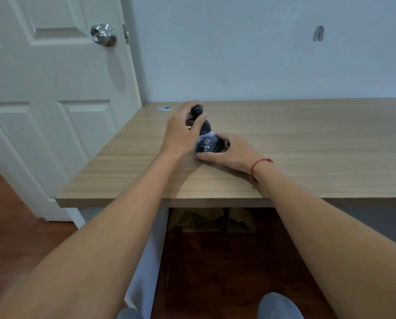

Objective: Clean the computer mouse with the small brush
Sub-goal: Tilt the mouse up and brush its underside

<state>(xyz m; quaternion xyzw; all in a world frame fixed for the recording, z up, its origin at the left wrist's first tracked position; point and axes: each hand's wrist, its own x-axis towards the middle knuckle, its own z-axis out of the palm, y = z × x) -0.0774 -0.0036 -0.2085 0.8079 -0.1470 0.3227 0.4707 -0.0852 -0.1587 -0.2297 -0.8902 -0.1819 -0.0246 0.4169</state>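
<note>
the left hand (183, 132) has its grip clamped on the small brush (202, 125), whose pale bristles touch the computer mouse (208, 146) that the right hand (231, 150) pins on the surface (307, 146), so the cleaning looks underway, not finished.

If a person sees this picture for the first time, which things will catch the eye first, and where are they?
The eye goes first to the middle of the wooden desk, where the left hand holds a small dark brush against a black computer mouse, which the right hand steadies. Next comes the red string bracelet on the right wrist, then the white door with its shiny metal knob at upper left.
</note>
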